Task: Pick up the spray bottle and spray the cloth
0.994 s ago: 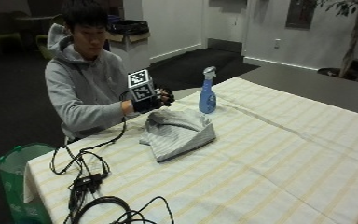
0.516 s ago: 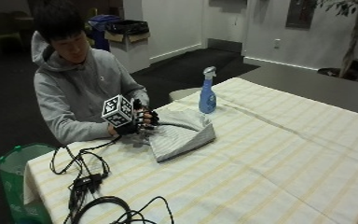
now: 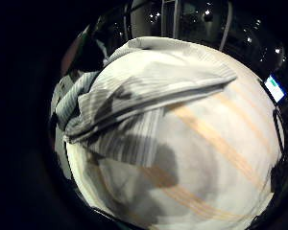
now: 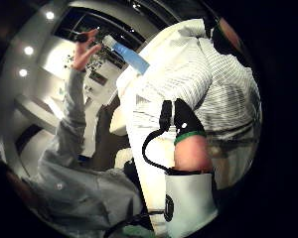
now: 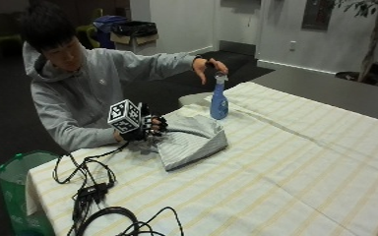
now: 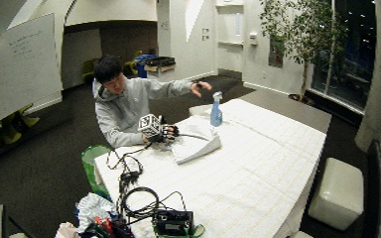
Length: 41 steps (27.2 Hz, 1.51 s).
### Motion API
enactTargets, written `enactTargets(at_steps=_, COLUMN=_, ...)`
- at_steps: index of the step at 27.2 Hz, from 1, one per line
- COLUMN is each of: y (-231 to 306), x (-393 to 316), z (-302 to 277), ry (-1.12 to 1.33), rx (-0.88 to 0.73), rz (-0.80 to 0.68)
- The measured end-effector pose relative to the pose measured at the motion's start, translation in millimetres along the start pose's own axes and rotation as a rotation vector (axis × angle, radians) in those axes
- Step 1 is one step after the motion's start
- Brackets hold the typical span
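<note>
Nearest the camera in the outside view, black cables [image 5: 90, 189] lie coiled on the striped tablecloth [image 5: 294, 167] at the table's near corner, beside a green bin [image 5: 18, 172]. Past them the gloved right hand [image 5: 146, 129] rests at the near edge of the folded cloth [image 5: 192, 140]; its fingers curl at the cloth's border, but whether the grip pinches the fabric I cannot tell. The palm view shows the cloth [image 3: 149, 91] rumpled on the tablecloth just below the palm. Beyond the cloth, near the table's far edge, the blue bottle [image 5: 219, 101] stands upright, apart from the cloth. The bare left hand [image 5: 208, 66] hovers over its spray head. To the right the tablecloth runs open and flat
</note>
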State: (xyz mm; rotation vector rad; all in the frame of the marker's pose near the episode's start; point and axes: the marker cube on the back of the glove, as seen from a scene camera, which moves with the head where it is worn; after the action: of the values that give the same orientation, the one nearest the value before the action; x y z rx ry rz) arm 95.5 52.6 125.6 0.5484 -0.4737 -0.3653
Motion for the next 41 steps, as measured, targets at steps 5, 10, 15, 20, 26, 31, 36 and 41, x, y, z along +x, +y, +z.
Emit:
enactTargets(at_steps=5, y=-1, x=4, z=-5, ry=-0.039, rx=0.014, rz=0.023)
enactTargets(at_steps=10, y=-3, x=1, z=-5, ry=-0.049, rx=0.006, rz=0.009)
enactTargets(at_steps=15, y=-1, x=-4, z=-1, ry=-0.041, rx=-0.016, rz=-0.004)
enactTargets(at_steps=20, y=1, x=-10, z=5, ry=-0.034, rx=-0.045, rz=-0.026)
enactTargets(at_steps=26, y=1, x=-14, z=10, ry=-0.02, rx=-0.065, rz=-0.07)
enactTargets(at_steps=31, y=6, x=-25, z=19, ry=-0.005, rx=-0.081, rz=-0.118)
enactTargets(at_steps=36, y=6, x=-30, z=20, ry=0.012, rx=-0.067, rz=-0.151)
enactTargets(at_steps=41, y=6, x=-31, z=20, ry=0.028, rx=-0.073, rz=-0.167)
